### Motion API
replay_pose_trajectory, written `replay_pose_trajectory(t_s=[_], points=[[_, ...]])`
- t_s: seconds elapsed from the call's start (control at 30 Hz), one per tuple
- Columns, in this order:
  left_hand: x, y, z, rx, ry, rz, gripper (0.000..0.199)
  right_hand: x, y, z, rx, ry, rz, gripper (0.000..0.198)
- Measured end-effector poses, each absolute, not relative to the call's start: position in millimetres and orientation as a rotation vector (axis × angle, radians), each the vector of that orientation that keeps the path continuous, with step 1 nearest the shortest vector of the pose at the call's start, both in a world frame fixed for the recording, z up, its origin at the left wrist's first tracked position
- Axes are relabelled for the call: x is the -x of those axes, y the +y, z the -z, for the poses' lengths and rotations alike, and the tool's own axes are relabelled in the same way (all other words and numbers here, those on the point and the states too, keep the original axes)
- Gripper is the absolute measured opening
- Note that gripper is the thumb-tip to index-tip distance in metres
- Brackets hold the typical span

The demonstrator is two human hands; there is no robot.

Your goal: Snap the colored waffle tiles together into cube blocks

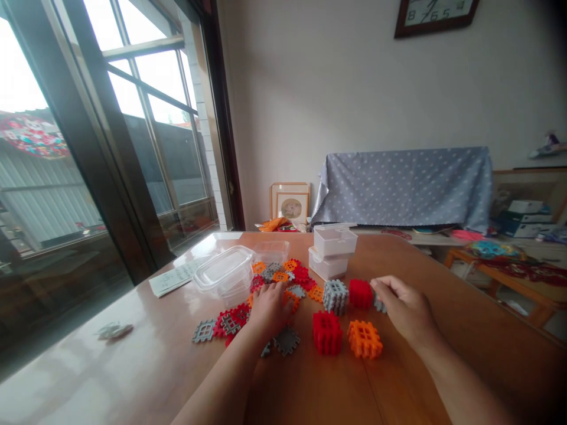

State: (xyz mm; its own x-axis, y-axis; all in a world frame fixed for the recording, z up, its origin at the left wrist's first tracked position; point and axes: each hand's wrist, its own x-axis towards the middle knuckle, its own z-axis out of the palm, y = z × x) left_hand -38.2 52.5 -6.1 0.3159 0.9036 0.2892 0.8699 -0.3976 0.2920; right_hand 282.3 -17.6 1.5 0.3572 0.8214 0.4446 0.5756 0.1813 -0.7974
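Note:
My left hand (pixel 271 304) reaches over a loose pile of notched plastic tiles, its fingers slightly apart; the fingertips are partly hidden. Beside it lies an orange tile (pixel 291 301), with a dark grey tile (pixel 286 341) nearer to me. My right hand (pixel 401 301) is closed, thumb and fingers around grey notched tiles (pixel 380 303), mostly covered by the hand. Just left of these stands a red tile block (pixel 360 293), then a grey tile block (pixel 335 296). In front are another red block (pixel 327 333) and an orange block (pixel 364 339).
Two stacked clear boxes (pixel 332 251) stand behind the blocks. A clear lidded container (pixel 225 271) sits behind the pile, near a printed booklet (pixel 175 278). A small plastic packet (pixel 114 330) lies at the left of the wooden table (pixel 146 378).

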Motion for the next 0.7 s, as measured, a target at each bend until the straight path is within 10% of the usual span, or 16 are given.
replay_pose_trajectory(t_s=[0.7], points=[[34,71,20,-2.298,1.401,-0.965,0.056,-275,-28,-13,1.455,-1.384,-0.280,0.035]])
